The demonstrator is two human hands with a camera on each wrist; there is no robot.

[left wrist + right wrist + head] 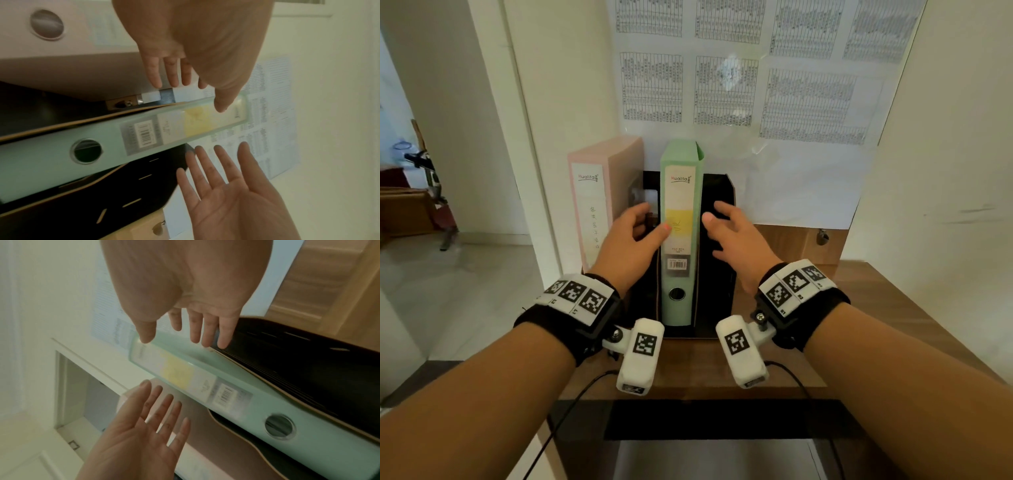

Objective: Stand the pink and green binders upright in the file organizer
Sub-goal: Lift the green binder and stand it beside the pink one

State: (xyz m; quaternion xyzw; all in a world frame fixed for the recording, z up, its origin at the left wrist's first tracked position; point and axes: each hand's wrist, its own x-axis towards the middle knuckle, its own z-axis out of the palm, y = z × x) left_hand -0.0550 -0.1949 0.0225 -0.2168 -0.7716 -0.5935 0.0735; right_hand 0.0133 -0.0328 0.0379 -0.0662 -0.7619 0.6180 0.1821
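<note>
The green binder (pixel 681 240) stands upright, spine toward me, in the middle slot of the black file organizer (pixel 717 274). The pink binder (pixel 599 205) stands upright to its left; my hand hides whether its base sits inside the organizer. My left hand (pixel 650 222) is open on the green binder's left, its thumb tip at the spine's edge. My right hand (pixel 717 219) is open on the right, close to the binder and gripping nothing. The left wrist view shows my left hand (pixel 195 95) above the green spine (pixel 102 146). The right wrist view shows my right hand (pixel 176 340) with straight fingers beside the binder (pixel 226 386).
The organizer stands on a wooden desk (pixel 808 342) against a white wall with printed tables (pixel 722 85) taped to it. A white wall panel (pixel 945 171) closes the right side. A doorway to another room (pixel 414 205) opens on the left.
</note>
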